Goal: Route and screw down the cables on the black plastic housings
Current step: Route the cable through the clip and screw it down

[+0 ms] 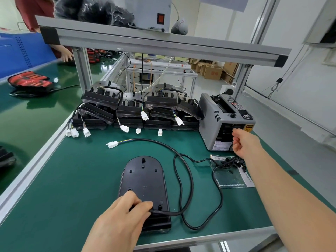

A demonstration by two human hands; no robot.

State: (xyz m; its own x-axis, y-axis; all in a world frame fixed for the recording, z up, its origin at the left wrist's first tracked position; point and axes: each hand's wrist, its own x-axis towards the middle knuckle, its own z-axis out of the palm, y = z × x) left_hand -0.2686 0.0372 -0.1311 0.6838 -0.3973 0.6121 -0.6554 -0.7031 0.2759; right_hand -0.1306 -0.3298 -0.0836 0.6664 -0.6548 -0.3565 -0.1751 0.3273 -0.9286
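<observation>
Clear plastic bag lies flat on the green mat, just below the right hand. Small black parts are bunched at its far end, kind unclear.

Black plastic housing sits under and beyond the left hand. Long axis runs away from the person, rounded end far, squared end near.

Left hand rests on the near end, thumb and fingers pinching the black cable where it leaves the housing. Cable loops right of that hand, then out to a white connector.

Right hand is at the tape dispenser outlet, fingers curled. Cannot tell whether it holds anything.
</observation>
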